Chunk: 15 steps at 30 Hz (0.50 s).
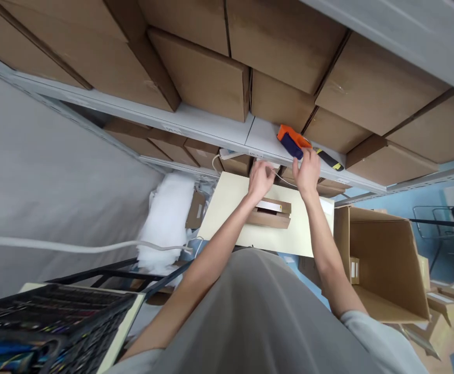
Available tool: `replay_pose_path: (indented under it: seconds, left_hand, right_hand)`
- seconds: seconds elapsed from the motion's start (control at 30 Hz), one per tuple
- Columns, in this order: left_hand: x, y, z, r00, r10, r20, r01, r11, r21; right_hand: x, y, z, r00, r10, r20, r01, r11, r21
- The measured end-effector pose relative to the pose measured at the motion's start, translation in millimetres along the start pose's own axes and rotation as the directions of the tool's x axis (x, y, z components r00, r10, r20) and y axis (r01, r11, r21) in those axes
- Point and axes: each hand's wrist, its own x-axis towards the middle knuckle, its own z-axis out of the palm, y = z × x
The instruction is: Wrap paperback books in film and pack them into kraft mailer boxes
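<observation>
My left hand is at the far edge of the cream tabletop, fingers pinched together by a small white item. A thin white strand runs from there toward my right hand. That hand is raised under the shelf edge with thumb and fingers apart, just below an orange and purple tape dispenser. A black and yellow cutter lies beside the dispenser on the shelf. Nearer me on the tabletop sits a brown cardboard box with a white label strip.
Cardboard boxes fill the shelves ahead. A large open carton stands at the right, white wrapping at the left. A black crate is at lower left, and a white cable crosses the left side.
</observation>
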Motion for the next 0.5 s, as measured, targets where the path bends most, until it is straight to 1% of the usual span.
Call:
replay_pose_path:
  seconds: [0.07,0.1,0.17,0.23,0.33,0.43,0.5]
  left_hand:
    - [18.6,30.0,-1.7,0.998,0.043,-0.036,-0.044,0.999,-0.030]
    - [23.9,40.2,-3.5,0.998,0.049,-0.046,-0.051,0.998,-0.041]
    - [26.6,50.1,-8.1,0.997,0.048,-0.056,-0.052,0.997,-0.064]
    - [21.6,48.1,-12.9,0.998,0.040,-0.049,-0.044,0.995,-0.089]
    - [8.7,34.1,-18.2,1.000,0.009,-0.026,-0.012,0.992,-0.125]
    - [-3.5,20.3,-20.8,0.999,-0.040,-0.004,0.039,0.982,-0.186]
    - [-12.2,14.0,-22.2,0.997,-0.077,0.001,0.074,0.961,-0.265]
  right_hand:
    - [35.4,-10.1,0.7,1.000,0.003,0.031,0.000,0.997,-0.071]
    - [46.7,-14.4,3.6,0.997,0.025,0.067,-0.018,0.995,-0.102]
    - [58.0,-20.6,12.5,0.988,0.077,0.133,-0.057,0.987,-0.153]
    - [60.6,-23.7,21.2,0.980,0.108,0.165,-0.077,0.979,-0.187]
    - [64.4,-23.7,26.2,0.975,0.127,0.184,-0.085,0.971,-0.222]
    - [71.9,-20.3,20.0,0.960,0.159,0.229,-0.107,0.969,-0.223]
    - [69.3,-18.3,13.6,0.955,0.177,0.238,-0.145,0.979,-0.146]
